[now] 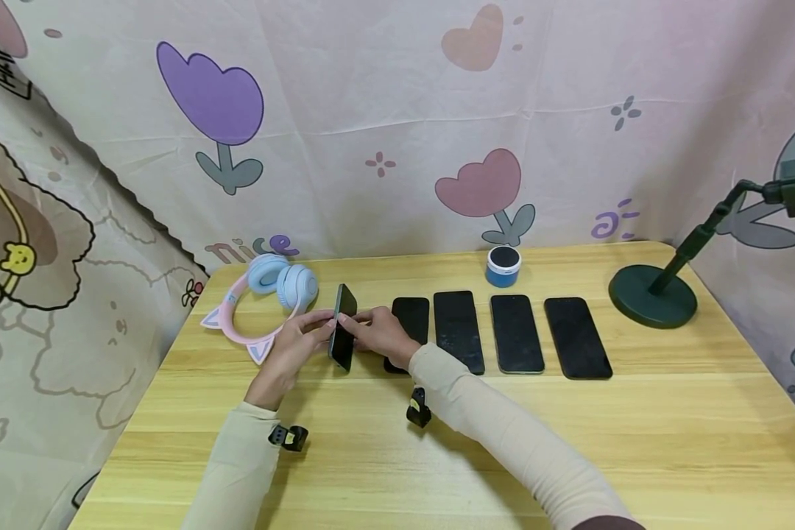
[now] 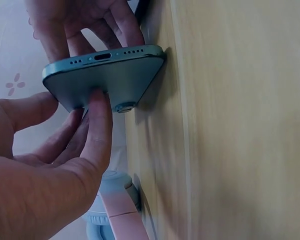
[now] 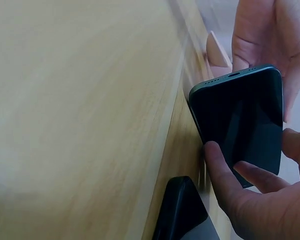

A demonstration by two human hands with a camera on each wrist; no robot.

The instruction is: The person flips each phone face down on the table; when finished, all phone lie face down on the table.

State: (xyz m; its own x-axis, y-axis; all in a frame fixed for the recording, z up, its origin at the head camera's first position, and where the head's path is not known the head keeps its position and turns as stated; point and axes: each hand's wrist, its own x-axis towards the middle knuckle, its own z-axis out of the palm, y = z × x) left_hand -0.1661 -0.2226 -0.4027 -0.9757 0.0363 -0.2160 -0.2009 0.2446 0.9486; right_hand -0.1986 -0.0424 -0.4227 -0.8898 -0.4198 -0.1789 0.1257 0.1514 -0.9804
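Note:
A smartphone (image 1: 342, 329) with a dark screen and greenish edge stands tilted up on its long side, near the left of the table. My left hand (image 1: 296, 346) holds it from the back, thumb at the upper edge and a finger (image 2: 97, 125) on the back panel beside the camera bump. From the screen side, my right hand (image 1: 386, 335) grips the same phone, fingers (image 3: 217, 160) at its lower edge and on the glass. Under the right forearm lies a black phone (image 1: 411, 316), partly hidden.
Further phones lie in a row: one (image 1: 459, 324), another (image 1: 517, 333) and a rightmost one (image 1: 578, 338). Pink-and-blue cat-ear headphones (image 1: 238, 324) lie at the left. Behind the row stands a small blue speaker (image 1: 503, 266); a dark green stand (image 1: 654, 296) is at the right.

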